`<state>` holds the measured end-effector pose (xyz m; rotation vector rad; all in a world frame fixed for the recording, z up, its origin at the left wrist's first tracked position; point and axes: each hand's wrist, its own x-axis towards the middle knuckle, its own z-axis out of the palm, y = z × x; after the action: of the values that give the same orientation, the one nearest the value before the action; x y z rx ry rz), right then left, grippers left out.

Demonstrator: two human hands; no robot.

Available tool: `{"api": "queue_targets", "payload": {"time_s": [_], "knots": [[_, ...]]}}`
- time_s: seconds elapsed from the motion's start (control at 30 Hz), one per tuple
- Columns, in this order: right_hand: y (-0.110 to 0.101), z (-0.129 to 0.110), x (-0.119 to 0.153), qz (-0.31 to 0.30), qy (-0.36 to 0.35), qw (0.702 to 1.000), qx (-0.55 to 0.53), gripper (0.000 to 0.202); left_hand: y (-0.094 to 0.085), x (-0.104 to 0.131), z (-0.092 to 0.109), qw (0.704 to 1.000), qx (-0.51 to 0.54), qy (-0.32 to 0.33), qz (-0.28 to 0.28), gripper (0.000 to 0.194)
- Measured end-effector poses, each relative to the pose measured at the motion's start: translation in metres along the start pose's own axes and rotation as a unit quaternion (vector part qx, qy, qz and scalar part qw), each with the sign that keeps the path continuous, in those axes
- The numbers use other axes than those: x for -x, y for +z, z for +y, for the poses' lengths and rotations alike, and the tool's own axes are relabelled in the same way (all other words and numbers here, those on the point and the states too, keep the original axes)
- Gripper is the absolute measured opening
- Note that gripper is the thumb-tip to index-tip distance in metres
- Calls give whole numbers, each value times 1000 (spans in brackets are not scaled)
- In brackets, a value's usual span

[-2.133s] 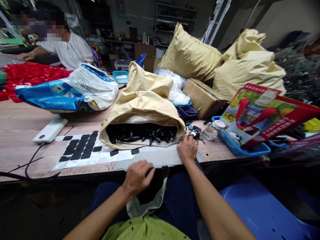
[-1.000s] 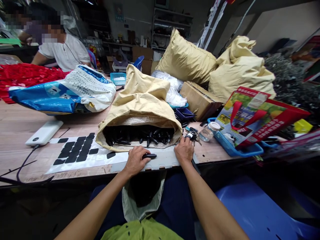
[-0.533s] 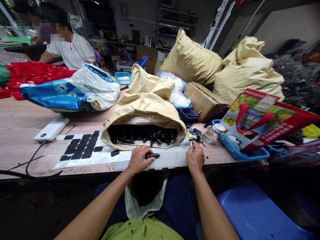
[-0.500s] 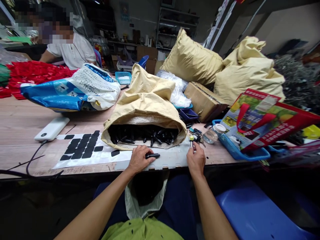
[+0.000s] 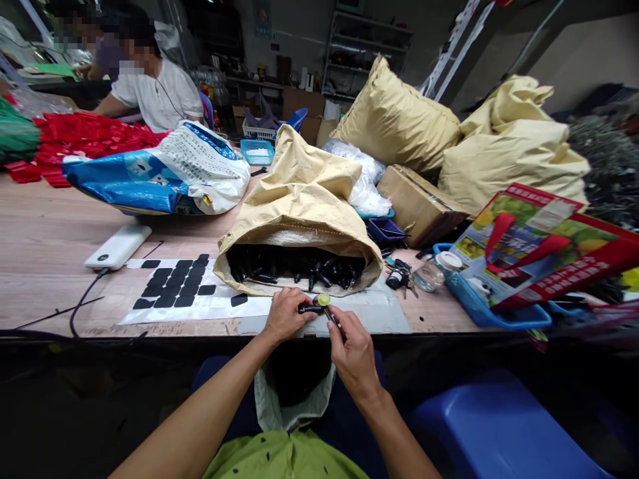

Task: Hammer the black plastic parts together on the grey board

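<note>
Near the table's front edge, my left hand (image 5: 285,315) is closed on a small black part (image 5: 311,309). My right hand (image 5: 352,342) grips a thin tool with a round yellow-green head (image 5: 323,300), which is at the free end of the black part. Behind my hands lies a beige sack (image 5: 299,229) with its mouth towards me, holding several black parts (image 5: 299,266). On the left, black rounded patches (image 5: 172,287) sit in rows on a white sheet (image 5: 200,309). A grey board (image 5: 384,313) lies under my hands.
A white power bank (image 5: 118,247) with a cable and a blue-white bag (image 5: 164,174) are at left. Keys (image 5: 410,283), a clear jar (image 5: 428,275) and a blue basket (image 5: 499,318) stand at right. An open bag (image 5: 319,402) hangs below the edge. A person (image 5: 160,93) sits across.
My right hand has moved left with the tool, from beside the keys to the black part in my left hand. The view has shifted slightly.
</note>
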<state>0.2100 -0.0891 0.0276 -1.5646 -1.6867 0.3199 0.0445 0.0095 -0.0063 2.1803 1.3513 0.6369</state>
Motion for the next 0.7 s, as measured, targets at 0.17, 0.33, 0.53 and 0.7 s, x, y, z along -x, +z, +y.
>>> {"api": "queue_targets", "payload": {"time_s": [0.17,0.33,0.53,0.7], "knots": [[-1,0,0,-31,11,998,49,36,0,0,1,1000,9,-5,6,16],[-8,2,-1,15,17,999,37,35,-2,1,4,1000,7,-6,4,17],[-14,13,-3,-4,59,998,39,34,-2,1,4,1000,4,1,12,17],[-39,42,-12,55,114,983,134,35,-4,2,6,1000,-2,4,11,18]]}}
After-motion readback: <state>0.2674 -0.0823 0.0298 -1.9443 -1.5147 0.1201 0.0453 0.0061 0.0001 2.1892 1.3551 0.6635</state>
